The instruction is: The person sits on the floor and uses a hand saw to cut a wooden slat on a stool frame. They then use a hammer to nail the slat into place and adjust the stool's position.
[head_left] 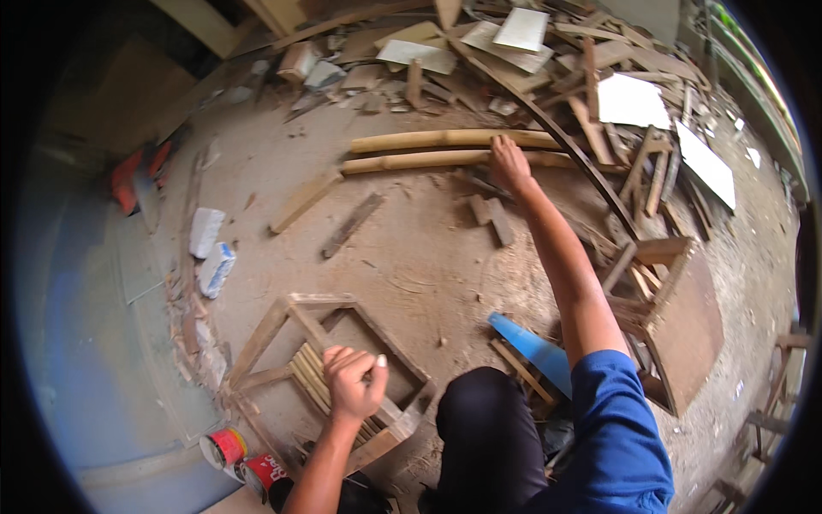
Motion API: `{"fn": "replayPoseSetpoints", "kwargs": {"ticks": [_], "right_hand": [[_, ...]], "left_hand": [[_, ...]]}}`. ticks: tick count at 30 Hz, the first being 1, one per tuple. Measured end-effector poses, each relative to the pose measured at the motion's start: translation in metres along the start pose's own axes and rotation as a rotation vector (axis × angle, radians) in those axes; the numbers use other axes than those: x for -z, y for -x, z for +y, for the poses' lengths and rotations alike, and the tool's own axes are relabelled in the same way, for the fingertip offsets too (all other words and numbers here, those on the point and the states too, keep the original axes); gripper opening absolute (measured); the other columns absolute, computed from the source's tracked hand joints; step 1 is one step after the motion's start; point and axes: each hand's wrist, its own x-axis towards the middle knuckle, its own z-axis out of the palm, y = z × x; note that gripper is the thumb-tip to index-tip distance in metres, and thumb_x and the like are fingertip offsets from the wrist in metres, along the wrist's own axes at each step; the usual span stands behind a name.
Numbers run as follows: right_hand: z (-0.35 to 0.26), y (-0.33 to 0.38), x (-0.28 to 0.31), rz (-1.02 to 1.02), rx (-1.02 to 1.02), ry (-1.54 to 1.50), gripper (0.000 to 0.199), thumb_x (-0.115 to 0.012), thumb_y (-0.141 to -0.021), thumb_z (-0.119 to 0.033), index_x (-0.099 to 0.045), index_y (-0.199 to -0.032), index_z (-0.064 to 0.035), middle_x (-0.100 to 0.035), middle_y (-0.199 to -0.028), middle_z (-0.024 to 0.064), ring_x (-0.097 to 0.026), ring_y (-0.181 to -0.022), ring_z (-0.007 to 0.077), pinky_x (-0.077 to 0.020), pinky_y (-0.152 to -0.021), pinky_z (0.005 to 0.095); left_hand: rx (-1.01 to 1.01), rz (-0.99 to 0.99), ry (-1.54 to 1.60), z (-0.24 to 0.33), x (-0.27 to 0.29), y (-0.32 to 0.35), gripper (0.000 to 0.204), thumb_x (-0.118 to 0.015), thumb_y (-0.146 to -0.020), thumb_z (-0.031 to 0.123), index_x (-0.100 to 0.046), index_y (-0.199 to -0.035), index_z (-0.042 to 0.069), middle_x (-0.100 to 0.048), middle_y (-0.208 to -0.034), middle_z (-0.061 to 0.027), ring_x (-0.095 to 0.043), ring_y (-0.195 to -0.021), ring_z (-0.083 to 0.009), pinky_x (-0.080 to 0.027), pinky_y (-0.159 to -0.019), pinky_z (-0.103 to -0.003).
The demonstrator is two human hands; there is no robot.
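Note:
My right hand [510, 164] reaches far forward, its fingers closed around bamboo at two long pale poles. It covers part of the nearer bamboo pole [419, 161]; its fingertips reach the farther pole [411, 140]. Close to my body, my left hand [354, 382] is closed over a bar of a wooden frame [270, 334], thumb sticking out. Several thin bamboo strips [310, 373] lie side by side across this frame, partly hidden by that hand. A blue tapered blade [535, 349], like a handsaw's, lies beside my knee.
Scrap wood and white boards [634, 101] are heaped at the back. A boxlike wooden piece [685, 330] stands at right. Loose wood blocks [353, 224] lie mid-floor; white blocks [216, 270] sit left. Red cans [224, 447] stand near the front left.

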Motion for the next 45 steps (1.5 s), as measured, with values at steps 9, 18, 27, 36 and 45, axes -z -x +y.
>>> {"fn": "replayPoseSetpoints", "kwargs": {"ticks": [9,18,27,36,45], "right_hand": [[0.005,-0.053,-0.043,-0.099,-0.037,0.146,0.042,-0.051,-0.093,-0.021,-0.052,-0.133,-0.0085,-0.06,-0.13,0.0097,-0.058,-0.122,0.0274,-0.0437,-0.103,0.0443],[0.003,-0.063,-0.033,-0.085,0.046,0.488,0.025,-0.053,-0.093,-0.023,-0.066,-0.112,-0.0127,-0.06,-0.121,0.0078,-0.055,-0.116,0.0272,-0.0408,-0.098,0.0511],[-0.023,-0.041,0.02,0.268,0.218,0.284,0.05,-0.068,-0.086,-0.031,-0.052,-0.126,-0.0058,-0.058,-0.116,0.0095,-0.056,-0.111,0.0251,-0.0403,-0.096,0.0447],[-0.105,-0.081,0.178,0.442,0.148,-0.144,0.059,-0.079,-0.081,-0.034,-0.051,-0.124,-0.0053,-0.061,-0.114,0.0121,-0.057,-0.114,0.0288,-0.0361,-0.097,0.0444],[-0.234,-0.063,0.37,0.641,0.001,-0.757,0.061,-0.087,-0.076,-0.04,-0.059,-0.111,0.0023,-0.069,-0.1,0.0218,-0.069,-0.093,0.0328,-0.054,-0.082,0.0428]], "left_hand": [[0.02,0.007,0.006,-0.004,0.007,0.0,0.035,-0.064,-0.081,0.014,-0.042,-0.054,0.009,-0.044,-0.051,-0.0039,-0.044,-0.05,-0.0242,-0.034,-0.067,-0.036],[0.004,0.046,0.028,-0.003,0.007,0.001,0.034,-0.065,-0.078,0.012,-0.043,-0.053,0.009,-0.044,-0.051,-0.0036,-0.044,-0.05,-0.023,-0.035,-0.066,-0.035],[0.016,0.096,0.075,0.0,0.004,-0.001,0.032,-0.064,-0.079,0.014,-0.046,-0.053,0.006,-0.045,-0.051,-0.007,-0.044,-0.05,-0.0252,-0.035,-0.069,-0.037],[0.014,0.14,0.076,0.003,-0.004,0.0,0.025,-0.064,-0.078,0.018,-0.06,-0.058,0.004,-0.057,-0.056,-0.0101,-0.054,-0.056,-0.0272,-0.038,-0.073,-0.038],[0.09,0.037,0.0,-0.015,0.001,0.014,0.027,-0.063,-0.083,0.027,-0.064,-0.067,0.005,-0.06,-0.062,-0.0125,-0.06,-0.068,-0.0314,-0.042,-0.083,-0.042]]}}
